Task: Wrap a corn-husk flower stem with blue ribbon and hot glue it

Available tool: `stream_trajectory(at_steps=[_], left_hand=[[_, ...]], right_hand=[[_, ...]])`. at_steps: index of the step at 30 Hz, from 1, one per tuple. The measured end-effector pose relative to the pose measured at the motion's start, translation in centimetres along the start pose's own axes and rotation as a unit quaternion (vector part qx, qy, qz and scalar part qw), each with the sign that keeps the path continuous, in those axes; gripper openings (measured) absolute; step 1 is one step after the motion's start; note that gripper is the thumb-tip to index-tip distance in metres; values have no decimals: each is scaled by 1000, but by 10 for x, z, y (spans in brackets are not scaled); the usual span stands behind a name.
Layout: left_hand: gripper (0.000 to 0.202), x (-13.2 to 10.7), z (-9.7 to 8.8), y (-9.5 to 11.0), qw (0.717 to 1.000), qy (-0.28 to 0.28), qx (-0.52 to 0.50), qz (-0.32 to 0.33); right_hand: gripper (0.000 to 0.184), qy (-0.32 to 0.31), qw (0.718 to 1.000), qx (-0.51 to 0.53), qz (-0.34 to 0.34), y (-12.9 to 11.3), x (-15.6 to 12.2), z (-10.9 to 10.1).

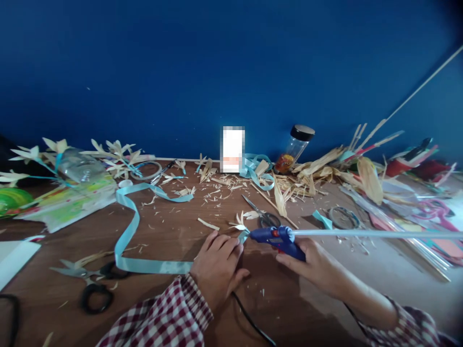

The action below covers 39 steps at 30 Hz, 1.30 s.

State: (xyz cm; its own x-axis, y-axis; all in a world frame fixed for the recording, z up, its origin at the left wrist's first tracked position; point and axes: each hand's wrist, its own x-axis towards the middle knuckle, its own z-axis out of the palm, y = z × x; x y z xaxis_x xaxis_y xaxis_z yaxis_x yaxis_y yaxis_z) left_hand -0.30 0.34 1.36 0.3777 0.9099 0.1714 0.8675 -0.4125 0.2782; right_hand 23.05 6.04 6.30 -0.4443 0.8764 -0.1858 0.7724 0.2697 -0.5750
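My left hand (219,262) is closed low over the table, fingers bent together on a light blue ribbon (155,266). The ribbon runs in from the left beneath the hand, and a short blue piece shows past the fingertips. At that piece lies a small pale husk flower (239,221); whether the fingers also grip its stem is hidden. My right hand (318,267) is wrapped around the handle of a blue hot glue gun (273,235), its nozzle pointing left at the blue piece. A long glue stick (361,234) sticks out of its back.
Black-handled scissors (96,289) lie open at left; a second pair (267,219) lies beyond the glue gun. Husk scraps (227,185), dried husks (318,168), a tilted jar (294,149) and a plastic bottle (81,166) line the blue wall. A black cord (249,318) runs near my left hand.
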Motion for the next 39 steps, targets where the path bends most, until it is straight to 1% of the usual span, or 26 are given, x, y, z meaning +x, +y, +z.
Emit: stream_trajectory(at_steps=[2, 10, 13, 16, 19, 23, 30, 39], left_hand=[[42, 0, -1, 0, 1000, -2, 0, -2], [43, 1, -2, 1, 1000, -8, 2, -5], [44, 1, -2, 1, 1000, -8, 2, -4], [44, 1, -1, 1, 1000, -12, 0, -5], [44, 2, -2, 2, 1000, -13, 2, -5], [43, 2, -3, 3, 1000, -7, 4, -9], [43, 1, -3, 3, 1000, -4, 8, -6], [44, 1, -2, 2, 1000, -10, 14, -6]], right_hand=[[26, -8, 1000, 5, 1, 0, 2, 0], [32, 11, 1000, 3, 6, -2, -1, -4], [31, 18, 1000, -6, -10, -3, -1, -5], [29, 15, 999, -31, -21, -4, 0, -3], [31, 12, 999, -46, -15, -4, 0, 1], [32, 24, 998, -50, -8, -4, -1, 5], [33, 26, 999, -24, -20, -2, 1, 7], [33, 39, 997, -62, -23, -2, 3, 9]])
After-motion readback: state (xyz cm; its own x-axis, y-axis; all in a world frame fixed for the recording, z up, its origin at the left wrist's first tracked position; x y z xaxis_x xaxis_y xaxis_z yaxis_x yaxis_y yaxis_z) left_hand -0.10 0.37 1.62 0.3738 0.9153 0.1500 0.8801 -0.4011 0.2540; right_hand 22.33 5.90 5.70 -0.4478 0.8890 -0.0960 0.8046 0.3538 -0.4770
